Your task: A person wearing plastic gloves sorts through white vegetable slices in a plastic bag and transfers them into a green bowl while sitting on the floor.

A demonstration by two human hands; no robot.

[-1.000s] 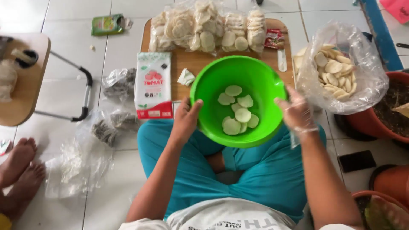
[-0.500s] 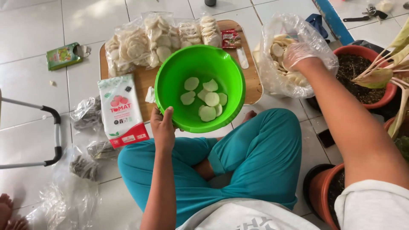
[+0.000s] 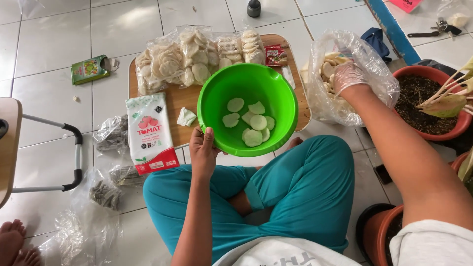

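Note:
My left hand (image 3: pixel 203 150) grips the near rim of a green plastic bowl (image 3: pixel 221 93), which holds several pale round crackers (image 3: pixel 251 123). My right hand (image 3: pixel 347 76), in a thin clear glove, is pushed into a large clear plastic bag (image 3: pixel 377 74) of the same crackers on the floor at the right. Whether its fingers are closed on crackers is hidden by the bag. I sit cross-legged in teal trousers (image 3: pixel 305 182) on the white tiles.
A wooden board (image 3: pixel 172 101) carries several sealed cracker packs (image 3: pixel 192 56) and a small red sachet (image 3: pixel 276 54). A white-and-red pouch (image 3: pixel 150 133) leans at its left edge. Crumpled clear bags (image 3: pixel 106 197) lie left. Terracotta pots (image 3: pixel 436 98) stand right. Someone's bare feet (image 3: pixel 15 241) show bottom left.
My right hand left the bowl's rim, swung right and went into the big cracker bag. The left hand kept its hold on the bowl. The view shifted left.

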